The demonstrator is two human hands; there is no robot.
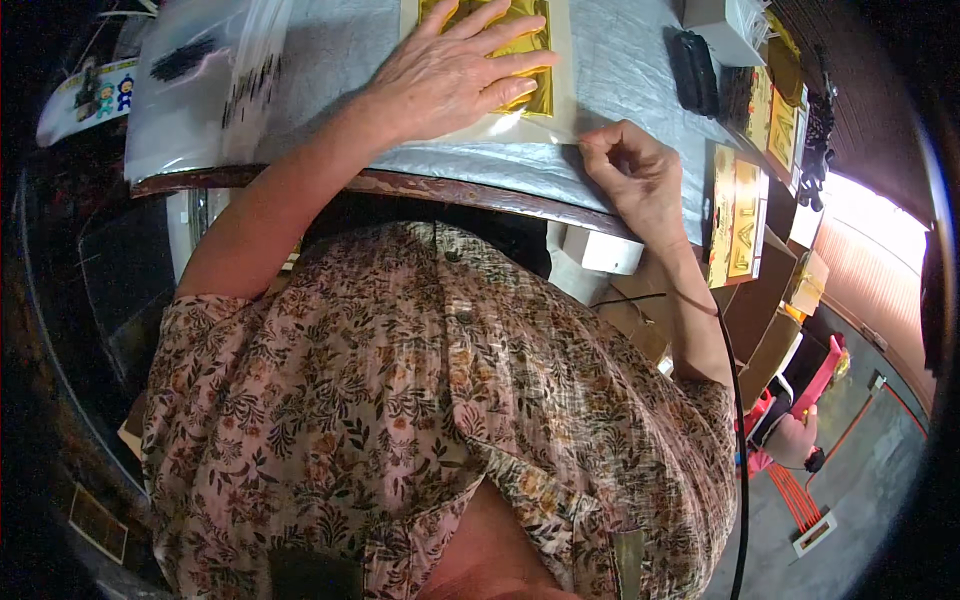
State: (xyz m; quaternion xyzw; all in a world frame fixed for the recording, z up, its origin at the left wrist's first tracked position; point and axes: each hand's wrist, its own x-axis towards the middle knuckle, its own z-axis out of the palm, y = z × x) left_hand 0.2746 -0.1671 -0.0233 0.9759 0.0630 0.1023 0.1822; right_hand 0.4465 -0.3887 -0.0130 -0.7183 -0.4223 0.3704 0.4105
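A shiny gold foil piece (540, 97) lies at the table's front edge inside a clear plastic sleeve (566, 62). My left hand (445, 85) rests flat over it, palm down and fingers spread, covering much of the gold. To the right, my right hand (637, 175) is closed in a pinch, thumb against forefinger, at the near right corner of the sleeve. The thin film seems to run into those fingertips, though its very edge there is hard to make out. The far end of the foil is cut off by the picture's top.
A grey plastic sheet (345, 50) covers the table, which has a worn wooden edge (440, 190). Clear bags (262, 62) lie at left. A black case (694, 75), a white box (722, 32) and a gold-fronted package (737, 220) stand at right. Another person (792, 440) is beyond.
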